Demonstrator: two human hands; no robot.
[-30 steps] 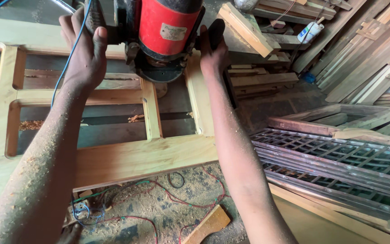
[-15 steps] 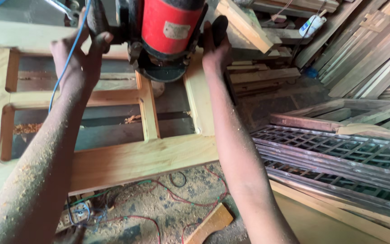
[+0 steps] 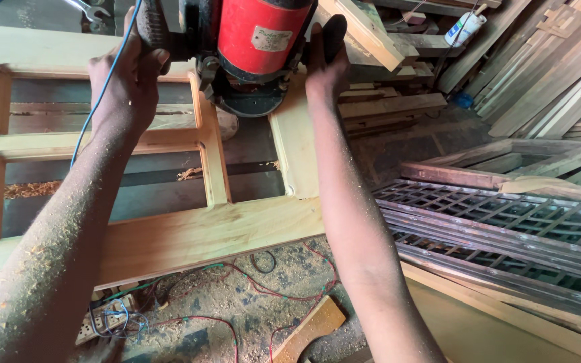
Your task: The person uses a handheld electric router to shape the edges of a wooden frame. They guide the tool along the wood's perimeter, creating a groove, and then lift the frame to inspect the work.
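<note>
A red and black power router point(image 3: 257, 47) stands on a pale wooden door frame point(image 3: 203, 232) near its far right opening. My left hand point(image 3: 126, 74) grips the router's black left handle, with a blue cable point(image 3: 95, 101) running across the wrist. My right hand point(image 3: 324, 64) is closed around the black right handle. Both forearms are dusted with sawdust. The router's base sits over the inner edge of the upright rail point(image 3: 297, 151).
Dark lattice panels point(image 3: 499, 235) lie stacked to the right. Timber planks point(image 3: 546, 60) lean at the back right. On the sawdust floor lie red and green wires point(image 3: 237, 289), a socket strip point(image 3: 105, 323) and a wood offcut point(image 3: 307, 329).
The router and both hands have shifted slightly left and toward me along the frame; the view has tilted a little.
</note>
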